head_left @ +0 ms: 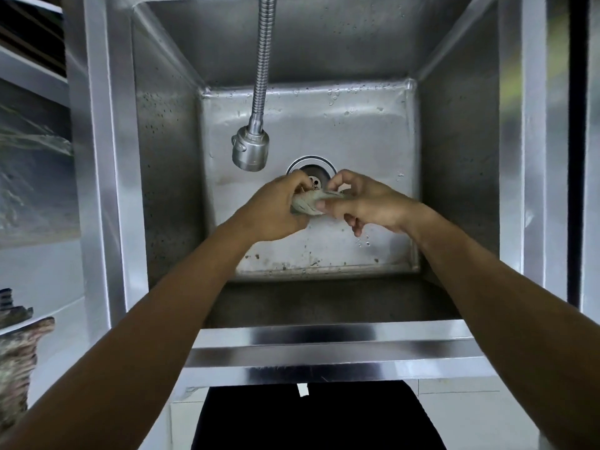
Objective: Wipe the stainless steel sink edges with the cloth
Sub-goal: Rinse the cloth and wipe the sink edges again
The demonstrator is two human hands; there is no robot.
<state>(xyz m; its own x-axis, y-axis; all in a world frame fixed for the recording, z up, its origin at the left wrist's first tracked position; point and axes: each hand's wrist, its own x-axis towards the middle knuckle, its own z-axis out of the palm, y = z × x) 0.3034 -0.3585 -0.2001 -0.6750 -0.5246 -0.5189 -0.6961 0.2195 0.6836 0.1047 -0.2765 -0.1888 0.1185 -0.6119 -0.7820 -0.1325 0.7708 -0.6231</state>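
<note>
Stainless steel sink (328,352), seen from above: a deep square basin with broad flat rims at 3, 6 and 9 o'clock, its floor speckled with water drops and dark spots. Flexible ribbed faucet hose (263,60) hangs from 12 o'clock and ends in a spray head (250,151) just left of centre. Both forearms reach in from 6 o'clock over the near rim. Left hand (276,212) and right hand (367,203) meet above the basin centre, fingers of each curled and clamped on the cloth (311,201), a small pale bunched wad held between them, clear of every rim. Round drain (316,170) lies at centre, partly hidden by the hands.
</note>
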